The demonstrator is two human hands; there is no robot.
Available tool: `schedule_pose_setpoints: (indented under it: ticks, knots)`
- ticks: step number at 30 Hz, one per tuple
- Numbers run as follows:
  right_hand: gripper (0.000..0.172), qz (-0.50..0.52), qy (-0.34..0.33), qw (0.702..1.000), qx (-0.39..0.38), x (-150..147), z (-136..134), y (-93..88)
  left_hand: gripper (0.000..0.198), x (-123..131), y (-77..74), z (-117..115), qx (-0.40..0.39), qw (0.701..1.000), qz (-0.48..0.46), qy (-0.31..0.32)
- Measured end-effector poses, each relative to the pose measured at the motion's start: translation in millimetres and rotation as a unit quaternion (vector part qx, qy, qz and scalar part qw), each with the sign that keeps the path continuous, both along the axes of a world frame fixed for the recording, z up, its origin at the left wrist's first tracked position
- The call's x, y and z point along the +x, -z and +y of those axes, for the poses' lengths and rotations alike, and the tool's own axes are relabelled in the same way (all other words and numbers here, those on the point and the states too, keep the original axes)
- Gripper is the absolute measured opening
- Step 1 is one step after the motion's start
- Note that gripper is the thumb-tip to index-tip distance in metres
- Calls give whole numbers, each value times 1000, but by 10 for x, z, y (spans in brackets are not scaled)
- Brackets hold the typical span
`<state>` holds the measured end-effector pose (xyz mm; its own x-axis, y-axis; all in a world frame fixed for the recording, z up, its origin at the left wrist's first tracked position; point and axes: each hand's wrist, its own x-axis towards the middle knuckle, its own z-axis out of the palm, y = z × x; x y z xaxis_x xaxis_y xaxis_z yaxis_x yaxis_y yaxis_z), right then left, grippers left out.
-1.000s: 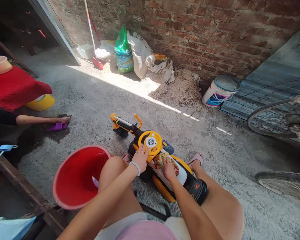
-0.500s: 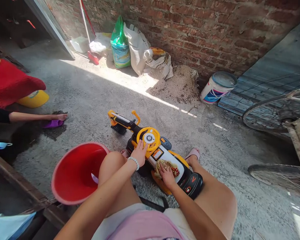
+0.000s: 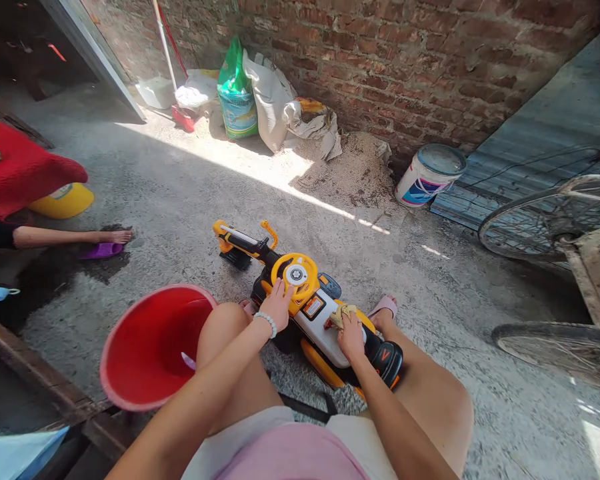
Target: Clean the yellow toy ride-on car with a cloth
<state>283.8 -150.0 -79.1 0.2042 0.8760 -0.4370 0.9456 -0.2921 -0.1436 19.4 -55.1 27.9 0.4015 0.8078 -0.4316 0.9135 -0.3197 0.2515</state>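
Observation:
A yellow, black and white ride-on toy excavator [image 3: 325, 331] stands on the concrete between my legs. My left hand [image 3: 276, 307], with a beaded bracelet at the wrist, rests on the near rim of its yellow steering wheel [image 3: 306, 263], fingers stretched out. My right hand [image 3: 351, 337] is closed on a crumpled tan cloth [image 3: 346, 312] with some red on it, at the far side of the white seat. The toy's digger arm [image 3: 243, 241] points away to the left.
Left of my knee stands a red bucket [image 3: 135, 347]. Another person's foot [image 3: 117, 236] rests by a purple slipper [image 3: 101, 251]. Sacks [image 3: 270, 100], a grain heap [image 3: 355, 167] and a lidded pail [image 3: 430, 175] line the brick wall. Cart wheels [image 3: 525, 227] stand at right.
My right hand has moved across the seat to its far side, bunching the cloth that lay spread under it. My left hand stays on the steering wheel. The view has shifted slightly.

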Motion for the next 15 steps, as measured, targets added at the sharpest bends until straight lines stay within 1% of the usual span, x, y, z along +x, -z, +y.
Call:
schedule_pose_setpoints:
  ticks: [2,3,5,7,10,13,15]
  knots:
    - [69,3,33,999,-43,97,197,36,85,-2,2,10,-4,1000,-1,3]
    - [70,5,44,997,-70,113,246,68,86,-1,5,13,-6,1000,-1,4]
    - [70,5,48,994,-100,76,222,144,86,1,15,14,-8,1000,0,3]
    - [71,-4,21,996,-89,-31,56,223,85,5,27,8,-7,1000,0,-1]
    - [72,-13,-48,996,-67,-244,-321,310,86,10,39,-4,2,1000,-4,-5]
    - [70,1,-92,994,-67,-459,-671,334,84,13,33,-9,7,1000,-9,-4]
    - [67,29,-118,989,-88,-586,-833,316,83,16,23,-8,5,1000,-4,-1]
